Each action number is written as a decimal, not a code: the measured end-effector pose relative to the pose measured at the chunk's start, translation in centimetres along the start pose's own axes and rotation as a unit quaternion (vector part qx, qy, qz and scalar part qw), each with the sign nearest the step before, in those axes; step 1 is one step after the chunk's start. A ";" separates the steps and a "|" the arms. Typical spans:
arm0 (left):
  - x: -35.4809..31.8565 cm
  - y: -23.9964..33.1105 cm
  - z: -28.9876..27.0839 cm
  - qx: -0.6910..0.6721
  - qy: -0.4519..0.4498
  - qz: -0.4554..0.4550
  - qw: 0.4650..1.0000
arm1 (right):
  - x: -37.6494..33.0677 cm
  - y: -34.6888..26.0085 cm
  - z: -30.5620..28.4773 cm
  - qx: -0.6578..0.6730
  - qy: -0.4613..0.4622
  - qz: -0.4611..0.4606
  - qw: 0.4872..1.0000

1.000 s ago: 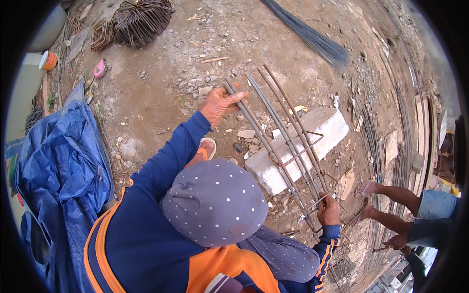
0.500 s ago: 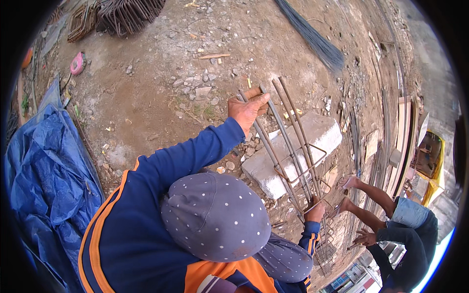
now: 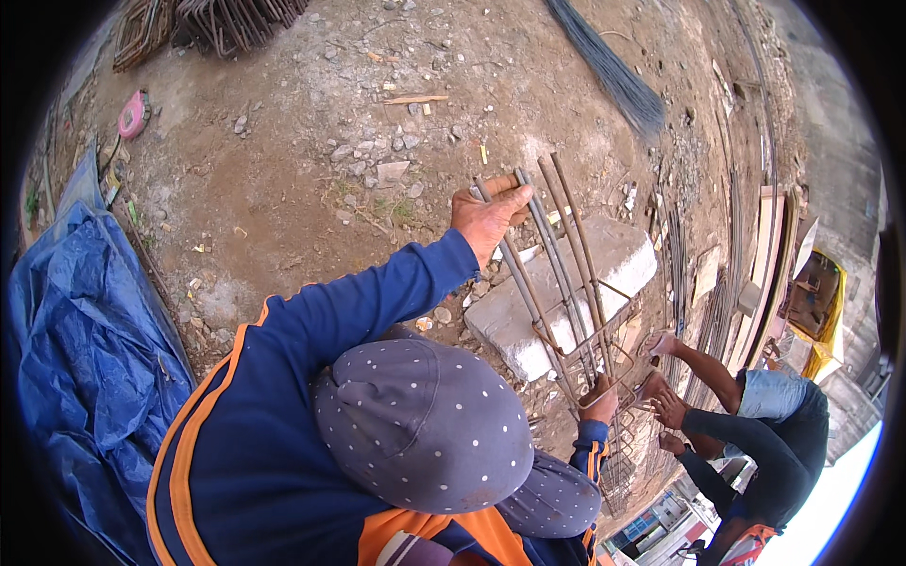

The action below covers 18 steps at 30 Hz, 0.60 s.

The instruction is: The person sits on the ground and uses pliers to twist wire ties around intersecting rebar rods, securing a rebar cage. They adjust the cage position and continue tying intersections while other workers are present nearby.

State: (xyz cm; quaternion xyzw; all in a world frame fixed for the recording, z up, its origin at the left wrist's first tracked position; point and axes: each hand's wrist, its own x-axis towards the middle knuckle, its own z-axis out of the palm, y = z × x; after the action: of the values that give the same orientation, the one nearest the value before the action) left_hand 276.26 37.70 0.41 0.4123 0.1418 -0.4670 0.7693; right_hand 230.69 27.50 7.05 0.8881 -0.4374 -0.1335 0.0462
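Observation:
A cage of several long rusty steel bars (image 3: 566,274), tied with square stirrups, lies slanted across a white concrete block (image 3: 618,255). My left hand (image 3: 486,215), arm in a blue sleeve, is closed around the far end of one bar. My right hand (image 3: 600,400) grips the cage lower down, by a stirrup near the block's near corner. A dotted grey cap (image 3: 425,424) hides my chest and part of the right arm.
Another person (image 3: 764,424) crouches at the right with hands (image 3: 668,411) on the cage's near end. A blue tarp (image 3: 75,349) covers the left. Stirrup piles (image 3: 226,19) and a wire bundle (image 3: 609,71) lie farther off, with planks (image 3: 769,255) at the right. The ground is stony dirt.
The view has swung left and down, so the cage sits further right in the picture. My left hand has closed more firmly over the bar ends. My right hand stays on the cage.

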 end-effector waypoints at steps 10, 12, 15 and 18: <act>-1.6 0.0 -0.9 0.073 -0.085 0.010 0.994 | 0.1 -0.8 -0.3 -0.011 -0.021 0.019 1.000; -1.6 -0.3 -1.3 0.082 -0.115 0.017 0.990 | 0.2 -0.9 -0.5 -0.026 -0.042 0.043 0.998; -1.4 -0.6 -1.8 0.120 -0.135 0.050 0.982 | 0.0 -0.7 -0.2 0.015 0.021 -0.011 1.000; -1.3 -0.6 -2.0 0.143 -0.147 0.082 0.975 | -0.2 -0.6 0.0 0.004 0.013 0.007 1.000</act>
State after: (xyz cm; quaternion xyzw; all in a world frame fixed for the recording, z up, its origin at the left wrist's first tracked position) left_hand 275.40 39.85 -0.32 0.4551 -0.0750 -0.4729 0.7507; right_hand 231.04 28.00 6.93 0.8868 -0.4435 -0.1201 0.0487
